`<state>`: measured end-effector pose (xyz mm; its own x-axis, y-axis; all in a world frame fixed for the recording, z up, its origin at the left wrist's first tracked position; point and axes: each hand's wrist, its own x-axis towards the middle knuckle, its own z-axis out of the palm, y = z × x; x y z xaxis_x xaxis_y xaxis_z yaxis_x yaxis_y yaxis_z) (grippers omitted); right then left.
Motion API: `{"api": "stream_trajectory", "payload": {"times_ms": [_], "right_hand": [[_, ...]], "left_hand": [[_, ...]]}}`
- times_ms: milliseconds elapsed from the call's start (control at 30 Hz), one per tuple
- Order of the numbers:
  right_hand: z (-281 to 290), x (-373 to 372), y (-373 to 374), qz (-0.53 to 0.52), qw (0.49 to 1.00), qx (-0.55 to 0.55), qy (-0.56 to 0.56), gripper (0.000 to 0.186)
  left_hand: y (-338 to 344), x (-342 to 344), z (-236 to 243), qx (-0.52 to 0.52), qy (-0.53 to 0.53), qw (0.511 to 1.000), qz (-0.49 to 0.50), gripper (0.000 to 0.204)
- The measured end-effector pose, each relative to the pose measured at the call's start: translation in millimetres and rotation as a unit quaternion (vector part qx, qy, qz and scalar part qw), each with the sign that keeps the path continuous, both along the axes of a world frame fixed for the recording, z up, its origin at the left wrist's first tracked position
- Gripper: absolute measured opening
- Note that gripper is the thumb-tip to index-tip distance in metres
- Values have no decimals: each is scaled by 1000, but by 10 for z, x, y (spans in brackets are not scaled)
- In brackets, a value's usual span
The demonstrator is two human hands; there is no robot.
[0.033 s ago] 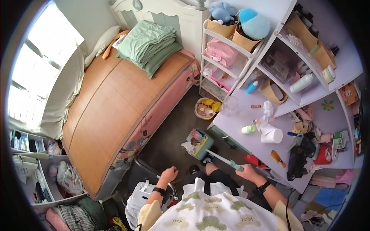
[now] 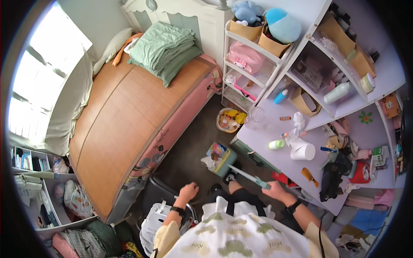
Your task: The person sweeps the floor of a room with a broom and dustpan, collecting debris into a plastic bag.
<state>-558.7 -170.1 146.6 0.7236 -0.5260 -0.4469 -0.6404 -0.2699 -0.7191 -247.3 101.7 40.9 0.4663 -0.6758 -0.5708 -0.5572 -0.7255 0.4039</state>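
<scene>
My right hand [image 2: 276, 191] is wrapped round the grip of a pale teal long handle [image 2: 248, 175]. That handle slants down to a dustpan [image 2: 228, 167] on the floor, which is loaded with colourful wrappers [image 2: 218, 150] and crumpled white tissue [image 2: 210, 162]. My left hand [image 2: 188, 191] is loosely closed beside the metal armrest of a dark chair [image 2: 161, 191], and nothing shows in it. My feet are just behind the dustpan, in dark footwear.
A bed [image 2: 124, 116] with folded green bedding stands on the left. A small basket of rubbish [image 2: 224, 125] is on the floor by the white shelf rack [image 2: 254, 74]. The cluttered desk [image 2: 260, 136] fills the right side. A white backpack [image 2: 152, 225] rests on the chair.
The dustpan and its handle have shifted very slightly to the left. My hands have hardly moved.
</scene>
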Motion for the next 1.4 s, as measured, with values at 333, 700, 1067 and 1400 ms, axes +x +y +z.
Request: {"api": "stream_trajectory", "payload": {"times_ms": [333,700,1067,1400], "right_hand": [[-327,536,-566,57,993,99,-15,28],[-415,1024,-165,-38,997,72,7,26],[-320,2295,1039,-336,935,74,81,27],[-546,2582,2359,-563,823,24,69,27]], "left_hand": [[-1102,565,407,-14,45,999,8,29],[-2026,1924,107,-20,71,981,-179,26],[-2551,3385,150,14,217,945,-244,26],[-2402,3687,-601,128,218,894,-369,27]]}}
